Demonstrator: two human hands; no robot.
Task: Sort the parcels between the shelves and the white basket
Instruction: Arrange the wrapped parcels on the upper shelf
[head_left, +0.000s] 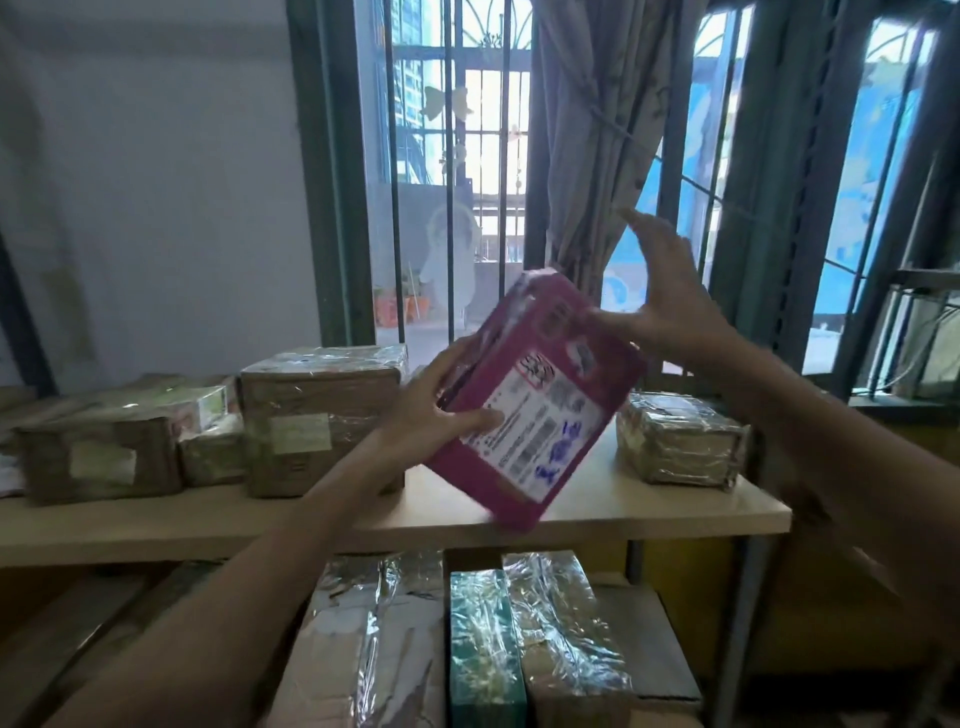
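**One pink parcel aloft, eight wrapped ones on the shelves**

A person's left hand (441, 410) grips one pink parcel (540, 395) by its left edge, thumb on the white label. The parcel is tilted above the middle of the top shelf (623, 499). The right hand (670, 296) is spread wide at the parcel's upper right edge; blur hides whether it touches. Five film-wrapped parcels sit on the shelf: four toward its left end, the large brown box (322, 410) tallest, and one lone parcel (680, 441) near its right end. Three more stand side by side underneath, a green parcel (485, 649) in the middle.
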